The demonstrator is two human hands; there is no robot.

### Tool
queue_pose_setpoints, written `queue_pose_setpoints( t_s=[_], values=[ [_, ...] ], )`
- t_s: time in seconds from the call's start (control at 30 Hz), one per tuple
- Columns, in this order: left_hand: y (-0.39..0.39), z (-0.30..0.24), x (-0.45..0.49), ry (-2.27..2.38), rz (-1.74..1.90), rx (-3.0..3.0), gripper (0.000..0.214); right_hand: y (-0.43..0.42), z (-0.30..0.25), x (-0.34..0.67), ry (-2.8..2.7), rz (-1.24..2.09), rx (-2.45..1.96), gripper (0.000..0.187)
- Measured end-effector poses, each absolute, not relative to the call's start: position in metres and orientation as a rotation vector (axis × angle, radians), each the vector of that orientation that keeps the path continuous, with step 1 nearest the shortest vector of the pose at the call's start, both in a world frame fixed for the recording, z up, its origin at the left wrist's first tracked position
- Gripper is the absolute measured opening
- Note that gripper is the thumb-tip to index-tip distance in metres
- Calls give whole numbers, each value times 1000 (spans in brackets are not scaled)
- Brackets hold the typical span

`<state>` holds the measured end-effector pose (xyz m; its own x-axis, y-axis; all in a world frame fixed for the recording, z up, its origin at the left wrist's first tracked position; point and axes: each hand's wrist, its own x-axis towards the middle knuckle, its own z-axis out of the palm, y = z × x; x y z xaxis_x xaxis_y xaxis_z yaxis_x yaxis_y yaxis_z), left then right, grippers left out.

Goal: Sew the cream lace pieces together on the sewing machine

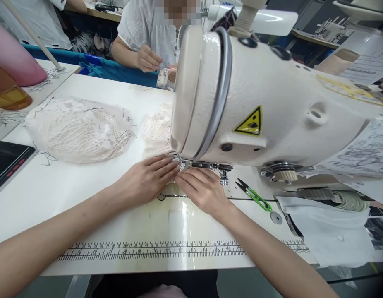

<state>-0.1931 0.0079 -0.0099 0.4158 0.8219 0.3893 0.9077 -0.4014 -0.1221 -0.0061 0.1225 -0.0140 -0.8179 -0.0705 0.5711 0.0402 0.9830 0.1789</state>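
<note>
A cream sewing machine (272, 99) fills the middle and right of the head view. Under its head, my left hand (146, 178) lies flat with fingers stretched toward the needle area, pressing a small piece of white lace (180, 164). My right hand (200, 188) rests beside it, fingers extended and laid on the same lace at the presser foot (191, 164). More lace (156, 130) trails behind the machine head. The needle itself is hidden by the machine head.
A pile of white lace pieces (76, 130) lies at left. Green thread snips (255, 195) sit right of my hands. A dark phone (7, 161) is at the left edge. A ruler strip (154, 249) runs along the table front. Another person's hands (148, 58) work across the table.
</note>
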Motion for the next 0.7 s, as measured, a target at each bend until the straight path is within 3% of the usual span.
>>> queue_pose_setpoints(
  t_s=[0.7],
  values=[
    [8, -16, -167, -1615, -310, -2140, 33, 133, -19, 4, -2594, -68, -158, 20]
  ],
)
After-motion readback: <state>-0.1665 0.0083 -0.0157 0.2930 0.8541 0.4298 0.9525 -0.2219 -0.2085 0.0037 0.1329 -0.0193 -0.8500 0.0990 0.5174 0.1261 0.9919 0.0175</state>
